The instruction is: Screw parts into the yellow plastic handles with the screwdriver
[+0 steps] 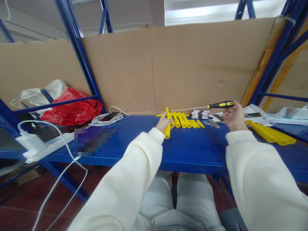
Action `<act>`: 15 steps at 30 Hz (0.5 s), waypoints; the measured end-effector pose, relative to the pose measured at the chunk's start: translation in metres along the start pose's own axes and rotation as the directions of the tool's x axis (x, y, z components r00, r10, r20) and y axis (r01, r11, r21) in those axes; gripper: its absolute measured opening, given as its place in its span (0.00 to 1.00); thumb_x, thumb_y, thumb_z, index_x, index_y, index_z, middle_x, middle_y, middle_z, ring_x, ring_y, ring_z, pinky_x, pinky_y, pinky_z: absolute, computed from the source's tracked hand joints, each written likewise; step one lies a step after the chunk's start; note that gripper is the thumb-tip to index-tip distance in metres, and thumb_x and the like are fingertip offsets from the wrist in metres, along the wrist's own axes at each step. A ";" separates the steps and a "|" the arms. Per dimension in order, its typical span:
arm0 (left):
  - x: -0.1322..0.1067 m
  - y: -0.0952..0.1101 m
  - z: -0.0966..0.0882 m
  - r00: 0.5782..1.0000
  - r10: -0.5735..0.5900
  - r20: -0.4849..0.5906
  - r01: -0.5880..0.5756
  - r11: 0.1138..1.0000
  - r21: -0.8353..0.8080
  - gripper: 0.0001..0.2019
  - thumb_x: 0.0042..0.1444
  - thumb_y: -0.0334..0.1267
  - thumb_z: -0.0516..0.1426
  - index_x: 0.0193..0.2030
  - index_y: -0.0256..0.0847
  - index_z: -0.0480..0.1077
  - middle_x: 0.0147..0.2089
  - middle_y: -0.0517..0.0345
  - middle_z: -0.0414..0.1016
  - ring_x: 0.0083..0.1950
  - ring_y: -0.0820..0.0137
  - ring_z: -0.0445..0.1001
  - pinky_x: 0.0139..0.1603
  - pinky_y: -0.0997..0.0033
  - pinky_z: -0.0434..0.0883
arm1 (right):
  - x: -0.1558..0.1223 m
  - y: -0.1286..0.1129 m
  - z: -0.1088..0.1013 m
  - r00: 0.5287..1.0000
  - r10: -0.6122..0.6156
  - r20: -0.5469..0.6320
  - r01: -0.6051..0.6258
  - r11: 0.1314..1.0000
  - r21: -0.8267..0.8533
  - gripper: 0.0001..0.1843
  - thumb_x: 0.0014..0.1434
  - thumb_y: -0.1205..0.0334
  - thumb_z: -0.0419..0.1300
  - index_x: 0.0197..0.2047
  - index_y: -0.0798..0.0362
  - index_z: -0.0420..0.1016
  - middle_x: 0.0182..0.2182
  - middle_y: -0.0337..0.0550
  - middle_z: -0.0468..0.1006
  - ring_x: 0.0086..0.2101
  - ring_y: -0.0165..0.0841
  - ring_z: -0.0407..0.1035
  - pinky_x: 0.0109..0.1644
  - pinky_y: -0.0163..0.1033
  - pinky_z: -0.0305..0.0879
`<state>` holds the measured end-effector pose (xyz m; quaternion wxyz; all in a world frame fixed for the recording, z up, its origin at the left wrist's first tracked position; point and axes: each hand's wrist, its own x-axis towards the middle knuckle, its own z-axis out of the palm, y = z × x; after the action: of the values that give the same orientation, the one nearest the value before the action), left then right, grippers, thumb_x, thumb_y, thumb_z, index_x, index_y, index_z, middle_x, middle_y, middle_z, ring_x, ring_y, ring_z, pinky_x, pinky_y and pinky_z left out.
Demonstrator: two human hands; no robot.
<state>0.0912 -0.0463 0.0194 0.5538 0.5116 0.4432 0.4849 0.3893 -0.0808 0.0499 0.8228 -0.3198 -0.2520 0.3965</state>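
Observation:
My left hand [164, 123] is closed round a yellow tapered plastic tube [167, 132], held with its narrow tip up and its wide end down over the blue shelf top. In my right hand [234, 117] is the black and yellow handle of a screwdriver [220, 105]. Its long shaft points left, the tip near the top of the held tube; I cannot tell whether they touch. Just right of my left hand lie several more yellow tubes [183, 120] in a row, with small yellow wedge-shaped pieces [199, 124] beside them.
Small white-and-black packs [199, 114], scattered small metal bits [209, 123] and a flat metal piece [214, 124] lie behind. Larger yellow tubes [270, 133] rest at right. At left are a coiled white cable [106, 119], a power strip [51, 148] and a red bag [72, 107]. Cardboard [187, 67] stands behind.

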 end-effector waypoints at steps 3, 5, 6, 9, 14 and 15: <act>0.000 0.000 0.000 1.000 0.000 -0.006 0.000 1.000 -0.005 0.39 0.61 0.21 0.55 0.77 0.50 0.54 0.48 0.52 0.77 0.23 0.79 0.66 0.23 0.79 0.64 | -0.006 -0.003 0.004 0.995 0.041 -0.090 -0.042 0.999 -0.006 0.22 0.71 0.61 0.52 0.26 0.49 0.48 0.16 0.32 0.52 0.16 0.26 0.45 0.16 0.31 0.44; -0.001 0.000 0.001 1.000 0.001 -0.010 -0.001 1.000 -0.006 0.40 0.60 0.21 0.55 0.77 0.50 0.54 0.49 0.51 0.77 0.23 0.79 0.66 0.23 0.79 0.64 | -0.012 -0.004 0.009 0.994 0.044 -0.101 -0.045 0.999 -0.011 0.22 0.72 0.63 0.49 0.25 0.49 0.48 0.15 0.32 0.50 0.16 0.27 0.43 0.16 0.32 0.42; -0.001 0.000 0.001 1.000 0.001 -0.010 -0.001 1.000 -0.006 0.39 0.60 0.21 0.55 0.77 0.50 0.55 0.50 0.51 0.77 0.23 0.79 0.66 0.23 0.79 0.64 | -0.015 -0.005 0.011 0.994 0.042 -0.105 -0.043 0.999 -0.013 0.22 0.72 0.63 0.49 0.25 0.49 0.48 0.15 0.32 0.49 0.16 0.27 0.42 0.16 0.32 0.42; -0.001 0.000 0.000 1.000 0.001 -0.007 -0.001 1.000 -0.004 0.39 0.60 0.21 0.54 0.76 0.50 0.55 0.51 0.49 0.77 0.23 0.79 0.66 0.22 0.79 0.64 | -0.020 -0.006 0.015 0.992 0.040 -0.124 -0.042 0.999 -0.019 0.23 0.73 0.63 0.48 0.25 0.49 0.46 0.14 0.31 0.47 0.15 0.26 0.42 0.16 0.32 0.41; 0.002 0.000 -0.002 1.000 -0.011 0.011 0.011 1.000 -0.005 0.40 0.60 0.23 0.58 0.77 0.53 0.55 0.52 0.49 0.77 0.25 0.78 0.69 0.23 0.79 0.65 | -0.007 -0.001 0.004 0.996 0.010 -0.092 -0.014 0.999 -0.042 0.21 0.75 0.61 0.51 0.27 0.47 0.57 0.13 0.29 0.46 0.15 0.27 0.40 0.16 0.33 0.41; 0.002 0.000 -0.002 1.000 -0.012 0.014 0.013 1.000 -0.006 0.41 0.60 0.23 0.58 0.77 0.53 0.55 0.52 0.49 0.77 0.25 0.78 0.69 0.23 0.79 0.65 | -0.002 0.000 0.001 0.999 -0.004 -0.049 0.002 0.999 -0.039 0.20 0.74 0.59 0.53 0.27 0.47 0.58 0.13 0.29 0.47 0.15 0.27 0.40 0.16 0.34 0.41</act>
<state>0.0898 -0.0437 0.0192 0.5613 0.5105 0.4412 0.4792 0.3877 -0.0820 0.0498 0.8228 -0.3450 -0.2400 0.3825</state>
